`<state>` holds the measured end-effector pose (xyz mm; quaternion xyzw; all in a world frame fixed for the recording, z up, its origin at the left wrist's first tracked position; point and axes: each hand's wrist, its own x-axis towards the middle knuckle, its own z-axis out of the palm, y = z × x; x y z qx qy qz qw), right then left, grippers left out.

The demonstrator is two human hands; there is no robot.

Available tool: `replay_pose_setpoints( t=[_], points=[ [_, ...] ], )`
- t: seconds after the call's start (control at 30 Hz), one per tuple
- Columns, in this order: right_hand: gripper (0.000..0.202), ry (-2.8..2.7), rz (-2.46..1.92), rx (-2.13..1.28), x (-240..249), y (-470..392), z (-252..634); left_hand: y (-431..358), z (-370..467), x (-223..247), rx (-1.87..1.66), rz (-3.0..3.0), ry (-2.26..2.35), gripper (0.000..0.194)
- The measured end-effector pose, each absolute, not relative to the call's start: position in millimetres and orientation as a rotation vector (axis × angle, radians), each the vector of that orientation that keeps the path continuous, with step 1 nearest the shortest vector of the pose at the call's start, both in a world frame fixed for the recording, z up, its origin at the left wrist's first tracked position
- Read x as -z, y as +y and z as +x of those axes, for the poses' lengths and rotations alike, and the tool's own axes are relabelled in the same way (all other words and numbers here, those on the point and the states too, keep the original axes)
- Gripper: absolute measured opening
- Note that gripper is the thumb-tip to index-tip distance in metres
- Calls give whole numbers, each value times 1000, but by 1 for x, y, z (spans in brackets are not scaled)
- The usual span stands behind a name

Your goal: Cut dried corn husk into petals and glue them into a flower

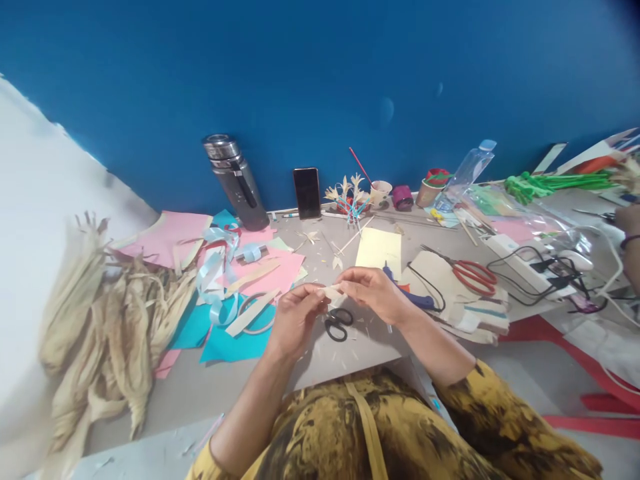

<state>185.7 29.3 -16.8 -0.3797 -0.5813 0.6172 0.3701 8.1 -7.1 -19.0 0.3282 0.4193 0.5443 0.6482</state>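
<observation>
My left hand [296, 312] and my right hand [376, 293] meet over the table's front part. Between their fingertips is a small pale piece of dried corn husk [332, 292], pinched from both sides. Black-handled scissors [339, 325] lie just below it, their blades partly hidden by the hands and husk. A blue glue gun [419, 300] rests beside my right wrist. Cut husk strips [254, 312] lie on coloured paper to the left of my left hand. Beyond my fingers, a small cut husk piece [337, 263] lies on the table.
Dried corn husks [113, 333] are piled at left, beside curled blue ribbon [215, 273]. Along the wall stand a flask [237, 183], a phone [307, 193], husk flowers [353, 200] and a paper cup [381, 193]. Red-handled scissors [474, 277] and a power strip [530, 265] lie right. Another person's hand [627, 223] shows.
</observation>
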Motion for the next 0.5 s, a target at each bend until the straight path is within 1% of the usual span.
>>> replay_pose_setpoints(
  t=[0.23,0.4,0.5],
  points=[
    [33,-1499,-1014,-1507,7,41,204,0,4,12,-1122,740,888,14],
    [25,-1711,-1032,-1553,-10,43,208,7,2,8,-1070,825,912,12],
    [23,-1806,-1076,-1497,-17,41,203,8,3,10,-1078,838,942,10]
  ],
)
